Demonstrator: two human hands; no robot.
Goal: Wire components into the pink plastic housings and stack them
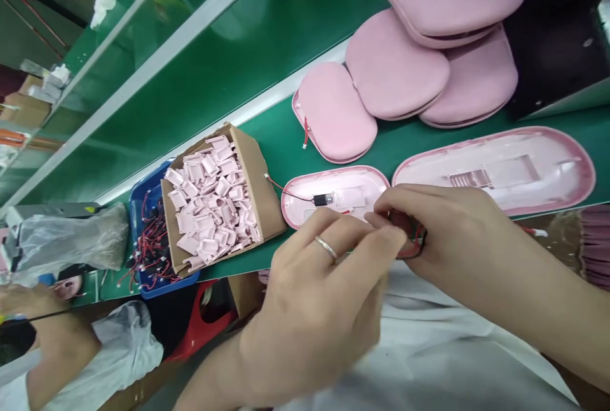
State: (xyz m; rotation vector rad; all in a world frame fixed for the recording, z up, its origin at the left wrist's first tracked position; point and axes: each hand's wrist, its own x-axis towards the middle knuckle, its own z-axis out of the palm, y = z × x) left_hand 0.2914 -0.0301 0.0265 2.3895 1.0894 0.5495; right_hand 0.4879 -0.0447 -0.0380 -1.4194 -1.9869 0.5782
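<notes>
Handling thin red-and-black wires (421, 239) needs steadiness.
Right hand (452, 223) pinches them; left hand (314, 296) (ringed) is blurred, its grip I cannot tell.

Left hand (319, 296) and right hand (438, 223) meet closely, fingers bent.
The left forearm rises from below; the right forearm slants in from the lower right.

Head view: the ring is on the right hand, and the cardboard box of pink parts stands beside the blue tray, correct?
No, the head view shows the ring on the left hand; the box of pink parts stands beside the blue tray.
</notes>
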